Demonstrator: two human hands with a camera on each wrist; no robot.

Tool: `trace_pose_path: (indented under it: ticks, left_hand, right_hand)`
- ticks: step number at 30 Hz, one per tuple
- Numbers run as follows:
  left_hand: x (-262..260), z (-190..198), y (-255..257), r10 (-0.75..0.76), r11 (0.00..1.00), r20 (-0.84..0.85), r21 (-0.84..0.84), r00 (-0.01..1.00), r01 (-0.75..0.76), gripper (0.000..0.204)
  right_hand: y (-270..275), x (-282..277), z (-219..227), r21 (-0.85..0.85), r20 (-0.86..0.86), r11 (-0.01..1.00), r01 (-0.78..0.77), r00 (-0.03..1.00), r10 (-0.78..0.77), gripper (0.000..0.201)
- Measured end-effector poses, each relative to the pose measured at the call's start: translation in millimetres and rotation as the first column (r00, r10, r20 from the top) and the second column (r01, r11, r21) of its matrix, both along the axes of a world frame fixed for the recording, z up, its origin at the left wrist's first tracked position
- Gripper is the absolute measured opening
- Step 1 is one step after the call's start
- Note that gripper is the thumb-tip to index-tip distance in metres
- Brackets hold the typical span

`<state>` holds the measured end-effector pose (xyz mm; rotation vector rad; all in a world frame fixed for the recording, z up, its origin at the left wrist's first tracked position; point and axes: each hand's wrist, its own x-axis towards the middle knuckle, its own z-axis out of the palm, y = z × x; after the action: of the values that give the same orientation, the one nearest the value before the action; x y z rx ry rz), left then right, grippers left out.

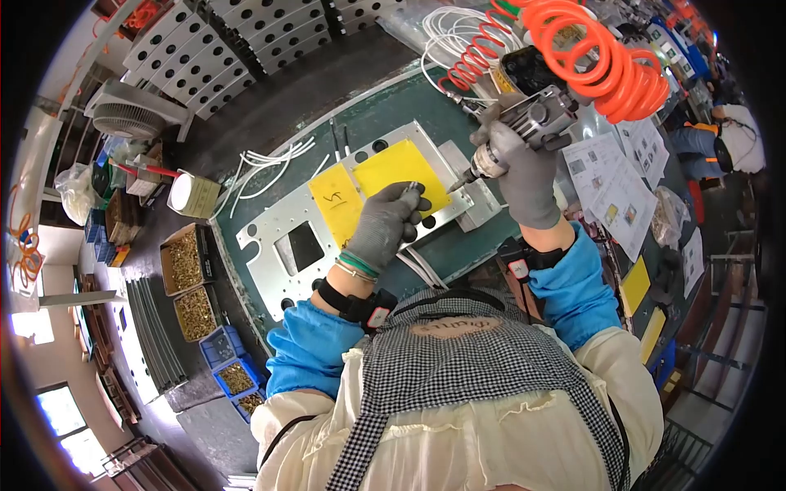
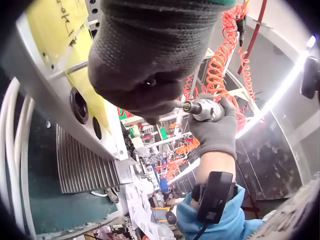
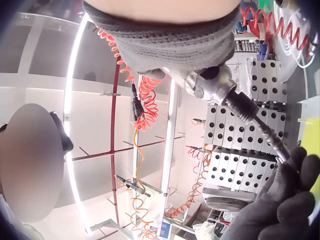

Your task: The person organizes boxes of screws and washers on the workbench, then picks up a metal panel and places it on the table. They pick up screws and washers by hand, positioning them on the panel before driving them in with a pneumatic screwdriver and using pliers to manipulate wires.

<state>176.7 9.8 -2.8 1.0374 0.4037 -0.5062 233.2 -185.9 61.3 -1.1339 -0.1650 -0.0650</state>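
Right grip (image 1: 526, 176) clamped round power driver (image 1: 489, 161); left grip (image 1: 385, 222) pinches small metal piece (image 1: 413, 186) by yellow sheet (image 1: 389, 169).

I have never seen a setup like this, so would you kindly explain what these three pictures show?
There is no robot here: a person works with two gloved hands. The large picture comes from a camera on the head, looking down. The other two come from cameras on the wrists, one on the left and one on the right, so each hand looms large in its own view.

On the green work surface lies a metal panel with holes and cut-outs, and on it are yellow sheets. The right hand grips a power tool. The left hand is curled above the panel; whether it pinches something small, I cannot tell.
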Motion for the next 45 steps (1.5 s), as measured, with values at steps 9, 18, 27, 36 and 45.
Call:
trace_pose_path:
  ticks: [9,18,27,36,45]
  left_hand:
    - [-7.7,-14.8,7.1,0.137,0.964,-0.01,-0.227,0.991,-0.135,0.029]
    - [-11.6,-6.3,14.1,0.147,0.932,-0.069,-0.325,0.987,-0.162,0.025]
    - [-12.3,-9.4,17.5,0.192,0.827,-0.162,-0.504,0.968,-0.249,0.017]
    - [-9.2,2.0,2.9,0.15,0.836,-0.215,-0.493,0.965,-0.24,0.017]
    - [-11.9,-3.8,-6.7,-0.058,0.912,-0.083,-0.41,0.995,0.019,0.024]
  right_hand:
    - [8.5,-6.8,-29.2,-0.13,0.093,0.991,0.026,0.996,-0.014,0.036]
    - [23.8,-11.4,-27.9,-0.387,0.149,0.922,-0.033,0.984,0.098,0.032]
    - [25.5,-9.0,-32.1,-0.412,0.289,0.911,0.011,0.95,0.119,0.037]
    - [-6.0,-9.3,34.8,0.174,0.21,0.98,-0.098,0.976,0.06,0.032]
    - [-48.4,-33.1,10.9,0.255,0.156,0.951,0.174,0.963,-0.218,0.034]
